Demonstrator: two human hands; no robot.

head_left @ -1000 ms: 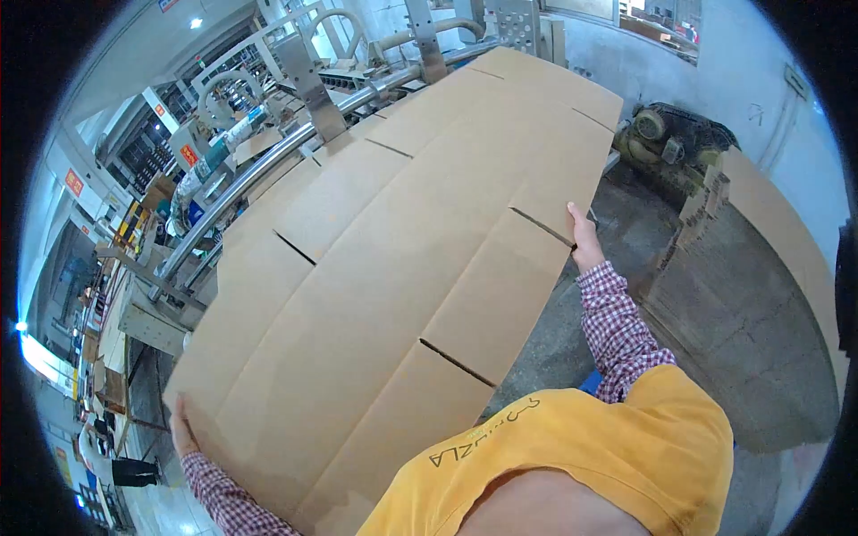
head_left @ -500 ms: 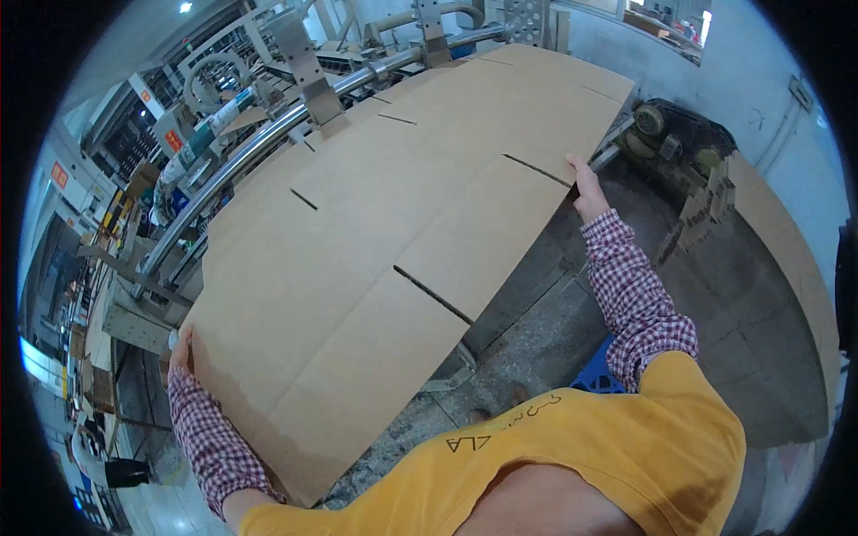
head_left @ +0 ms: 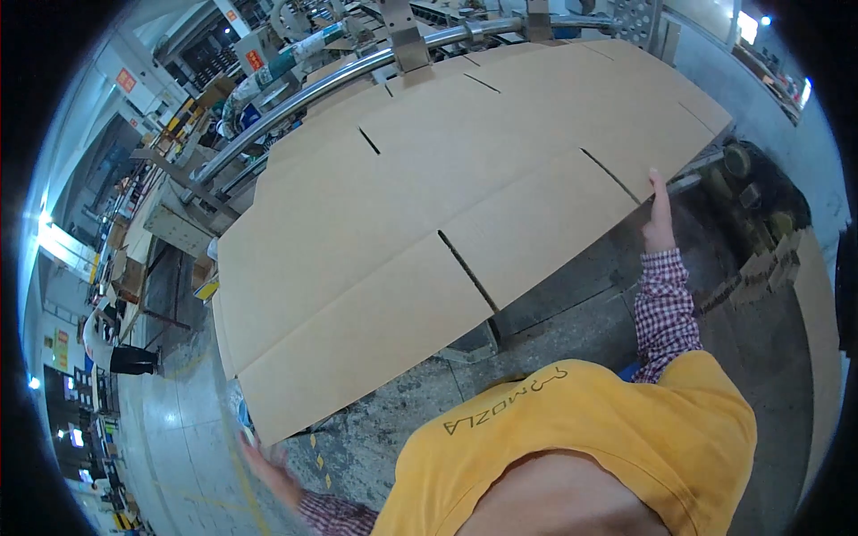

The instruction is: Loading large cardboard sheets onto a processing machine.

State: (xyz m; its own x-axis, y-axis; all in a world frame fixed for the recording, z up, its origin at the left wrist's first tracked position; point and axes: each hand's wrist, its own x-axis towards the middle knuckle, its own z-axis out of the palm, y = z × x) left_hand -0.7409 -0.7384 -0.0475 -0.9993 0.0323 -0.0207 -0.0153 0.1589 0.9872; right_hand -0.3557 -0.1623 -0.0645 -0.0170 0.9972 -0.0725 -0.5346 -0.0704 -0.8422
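Note:
A large flat brown cardboard sheet [head_left: 402,188] with dark slots and crease lines lies tilted across the middle of the view. Its far side is under the metal brackets of a machine. My right hand [head_left: 660,219] is at the sheet's near right edge beside a slot, thumb on top, with the other fingers hidden below. Off the near left corner is my left hand [head_left: 273,469], slightly blurred, its fingers stretched out and holding nothing.
A long steel bar [head_left: 357,70] with a bracket [head_left: 404,40] runs along the far side. A motor [head_left: 740,161] and torn cardboard pieces [head_left: 767,268] are at the right. Another person [head_left: 121,344] stands far left. Tiled floor [head_left: 179,429] shows at lower left.
My left hand has left the sheet's left edge and moved down toward the near corner. The view has shifted, and the sheet sits farther from my body. My right hand remains at the near right edge.

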